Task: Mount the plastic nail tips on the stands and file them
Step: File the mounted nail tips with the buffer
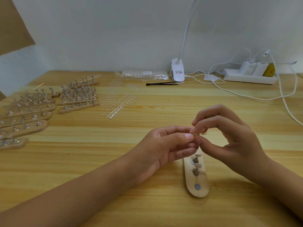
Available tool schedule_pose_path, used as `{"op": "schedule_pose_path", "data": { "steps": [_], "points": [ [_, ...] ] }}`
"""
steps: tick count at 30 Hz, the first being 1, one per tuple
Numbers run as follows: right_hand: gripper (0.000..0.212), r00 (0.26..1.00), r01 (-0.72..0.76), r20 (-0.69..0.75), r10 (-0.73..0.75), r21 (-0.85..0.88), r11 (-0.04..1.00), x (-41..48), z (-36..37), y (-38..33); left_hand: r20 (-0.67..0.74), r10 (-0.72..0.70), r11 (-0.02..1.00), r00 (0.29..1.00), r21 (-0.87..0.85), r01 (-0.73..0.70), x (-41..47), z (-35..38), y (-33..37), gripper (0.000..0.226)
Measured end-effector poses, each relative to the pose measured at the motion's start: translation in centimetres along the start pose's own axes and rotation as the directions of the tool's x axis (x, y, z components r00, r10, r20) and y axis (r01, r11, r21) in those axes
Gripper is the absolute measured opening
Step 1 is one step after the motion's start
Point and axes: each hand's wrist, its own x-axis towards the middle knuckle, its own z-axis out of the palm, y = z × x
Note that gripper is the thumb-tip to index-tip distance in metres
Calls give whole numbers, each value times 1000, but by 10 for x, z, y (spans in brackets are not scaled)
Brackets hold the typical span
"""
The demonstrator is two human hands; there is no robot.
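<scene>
The job looks to be at its mounting stage, with plenty left. A wooden base (199, 192) lies on the worktop (147, 202) just below the hands. On it 2 stands (195, 172) are upright, each with a pale nail tip (197, 165) above it. Nearer the camera, 1 round metal disc (197, 187) sits bare, and the far end of the base is hidden behind the hands.

Well apart at the left, many more bases (32, 112) carry rows of stands; whether those hold tips is too small to tell. Strips of clear tips (118, 104) lie beside them, and a bag (144, 74) of more rests by the wall. Neither hand holds a file, so filing seems not yet begun on this base. A thin black tool (160, 84) lies near the lamp clip (177, 72), but I cannot tell what it is.

The left hand (164, 149) and right hand (232, 138) meet above the far end of the near base. The left hand's fingers (186, 136) are curled, thumb against forefinger, pinching a small piece (195, 134). The right thumb and forefinger pinch the same piece from the other side, with the remaining fingers arched loosely above. The piece is off the worktop, just above the base, touching both hands. It is too small to tell whether it is a tip, a stand or both, though I judge a tip is being seated on a stand.
</scene>
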Motion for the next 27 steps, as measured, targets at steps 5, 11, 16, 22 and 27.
{"op": "schedule_pose_path", "data": {
  "steps": [5, 11, 16, 22, 27],
  "points": [
    [10, 1000, 13, -7, -13, -5, 1000, 0, -1, 0, 23, -30, 999, 999, -25, 30, -1, 0, 2, 26],
    [9, 1000, 26, -13, -26, 0, 1000, 2, -2, -2, 31, -27, 1000, 999, -5, 27, -2, 2, 2, 19],
    [9, 1000, 26, -13, -26, -8, 1000, 2, -2, -2, 24, 4, 999, 1000, 53, -6, -1, 2, 2, 19],
    [8, 999, 39, -16, -39, -12, 999, 2, -2, -3, 24, 35, 994, 999, 105, -38, -2, 2, 2, 18],
    [7, 999, 44, -14, -44, -15, 999, 2, -2, -4, 24, 51, 992, 998, 118, -53, -2, 3, 2, 17]
  ]
}}
